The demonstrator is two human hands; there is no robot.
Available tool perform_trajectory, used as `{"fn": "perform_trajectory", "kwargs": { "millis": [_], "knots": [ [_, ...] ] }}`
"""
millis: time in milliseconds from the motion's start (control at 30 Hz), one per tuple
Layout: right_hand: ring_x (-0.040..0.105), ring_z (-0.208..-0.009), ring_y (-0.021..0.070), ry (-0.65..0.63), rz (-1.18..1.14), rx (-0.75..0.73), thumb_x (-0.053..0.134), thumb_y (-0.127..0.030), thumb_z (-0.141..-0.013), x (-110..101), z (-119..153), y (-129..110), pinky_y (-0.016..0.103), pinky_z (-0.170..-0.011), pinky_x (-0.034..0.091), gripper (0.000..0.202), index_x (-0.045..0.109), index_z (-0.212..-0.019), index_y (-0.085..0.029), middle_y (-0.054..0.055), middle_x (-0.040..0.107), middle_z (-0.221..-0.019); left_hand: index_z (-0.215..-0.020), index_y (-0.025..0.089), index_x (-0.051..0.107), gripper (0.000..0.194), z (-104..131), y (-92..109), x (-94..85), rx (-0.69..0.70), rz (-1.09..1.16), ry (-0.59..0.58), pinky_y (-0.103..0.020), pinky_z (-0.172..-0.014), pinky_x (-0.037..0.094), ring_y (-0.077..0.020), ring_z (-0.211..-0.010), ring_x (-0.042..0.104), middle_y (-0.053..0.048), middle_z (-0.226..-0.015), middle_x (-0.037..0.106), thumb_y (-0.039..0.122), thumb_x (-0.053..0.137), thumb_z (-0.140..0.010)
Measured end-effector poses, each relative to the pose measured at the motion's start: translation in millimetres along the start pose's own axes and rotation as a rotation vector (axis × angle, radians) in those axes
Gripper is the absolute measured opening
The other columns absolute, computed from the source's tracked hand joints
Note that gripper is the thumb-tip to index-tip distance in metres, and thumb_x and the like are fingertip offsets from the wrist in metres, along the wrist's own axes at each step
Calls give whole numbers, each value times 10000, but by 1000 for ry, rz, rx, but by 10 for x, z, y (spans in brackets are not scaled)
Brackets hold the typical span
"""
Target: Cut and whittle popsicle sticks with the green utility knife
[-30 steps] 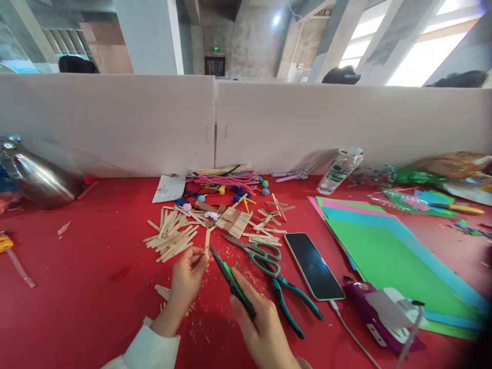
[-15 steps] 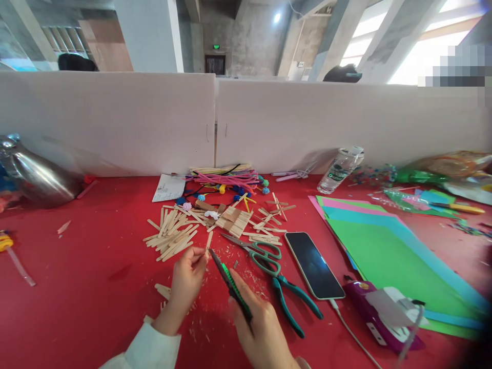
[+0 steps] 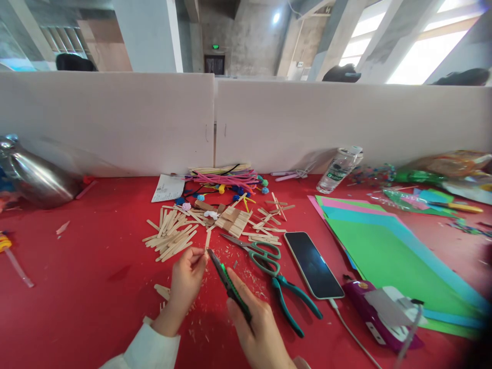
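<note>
Between the fingertips of my left hand [image 3: 188, 279] is a wooden craft stick [image 3: 208, 240], its far end pointing away from me. My right hand [image 3: 255, 320] is wrapped round a green and black utility knife [image 3: 231, 289]. The knife's dark blade tip meets the stick close to my left fingertips. Small wood shavings [image 3: 202, 335] are scattered on the red table below both hands. Just beyond lie a pile of craft sticks [image 3: 175, 241] and a flat panel of joined sticks [image 3: 233, 220].
Scissors [image 3: 265, 253], teal-handled pliers [image 3: 294, 302] and a phone [image 3: 314, 264] lie to the right, near coloured paper sheets [image 3: 384, 246] and a purple power strip [image 3: 365, 307]. Pipe cleaners [image 3: 226, 178] are at the back. A water bottle [image 3: 338, 171] and a steel jug [image 3: 42, 174] stand farther out.
Hardly anything differs. My right hand and the knife have shifted very slightly, with the blade still at the stick; my left hand keeps its pinch.
</note>
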State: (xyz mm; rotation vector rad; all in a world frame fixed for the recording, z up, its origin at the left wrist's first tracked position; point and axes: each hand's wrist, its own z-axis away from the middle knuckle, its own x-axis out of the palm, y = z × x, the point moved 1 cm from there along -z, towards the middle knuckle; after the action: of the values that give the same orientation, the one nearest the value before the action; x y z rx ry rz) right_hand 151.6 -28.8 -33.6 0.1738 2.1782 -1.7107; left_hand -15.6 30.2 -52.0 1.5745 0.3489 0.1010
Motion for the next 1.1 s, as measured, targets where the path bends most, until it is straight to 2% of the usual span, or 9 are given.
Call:
{"fn": "perform_trajectory", "kwargs": {
  "millis": [67,167,300,400,500,567,600,800,1100],
  "knots": [
    [689,-653,185,-20,-139,126,475,-333,-902,26,16,24,262,-606,570,470,526,-1340,-172,83,733,-881,-752,180,584,307,11,8,6,5,22,19,-301,-623,511,-235,-681,688,-78,-704,727,462,669,-666],
    [506,-387,88,-71,-362,351,484,-445,-905,97,48,67,187,-383,450,576,424,-1412,-176,16,645,-656,-752,187,556,305,23,2,16,6,62,53,-284,-592,503,-214,-636,674,-64,-686,718,453,677,-668],
    [414,-328,44,-109,-544,462,513,-518,-877,159,63,78,149,-315,363,674,368,-1437,-174,-8,599,-636,-788,185,537,304,24,-22,19,-4,121,65,-277,-604,497,-196,-625,661,-56,-676,704,447,663,-698],
    [505,-369,75,-81,-447,365,477,-471,-909,131,48,61,162,-352,432,574,430,-1405,-186,0,630,-640,-793,182,530,315,17,-31,22,-16,163,53,-281,-621,499,-194,-639,660,-60,-691,705,447,668,-695],
    [709,-763,181,-1,-190,96,489,-334,-913,64,31,51,240,-681,576,455,524,-1339,-178,77,729,-883,-775,183,526,320,13,-28,23,-30,195,43,-276,-629,498,-192,-645,660,-56,-677,702,447,683,-684],
    [673,-1016,213,39,-58,-56,501,-243,-894,27,27,62,267,-866,534,429,549,-1316,-179,98,704,-1109,-769,182,530,321,11,-25,19,-40,207,43,-265,-621,493,-185,-636,655,-49,-655,696,444,693,-679],
    [660,-1051,212,51,-14,-98,499,-211,-888,15,27,72,259,-882,526,436,542,-1321,-181,98,683,-1167,-768,181,533,323,11,-23,17,-43,212,43,-261,-617,492,-181,-630,652,-48,-649,695,444,697,-677],
    [671,-1030,202,75,137,-203,488,-153,-872,11,17,73,235,-856,537,458,529,-1327,-156,106,671,-1187,-759,179,537,367,16,-9,16,-52,234,30,-288,-665,512,-199,-692,673,-76,-722,715,487,713,-662],
    [714,-921,218,86,225,-215,449,-148,-856,11,4,45,265,-810,562,474,538,-1322,-141,124,727,-1047,-760,179,562,399,34,61,26,-34,178,13,-369,-766,538,-259,-800,709,-130,-806,744,541,695,-656]
  ]
}}
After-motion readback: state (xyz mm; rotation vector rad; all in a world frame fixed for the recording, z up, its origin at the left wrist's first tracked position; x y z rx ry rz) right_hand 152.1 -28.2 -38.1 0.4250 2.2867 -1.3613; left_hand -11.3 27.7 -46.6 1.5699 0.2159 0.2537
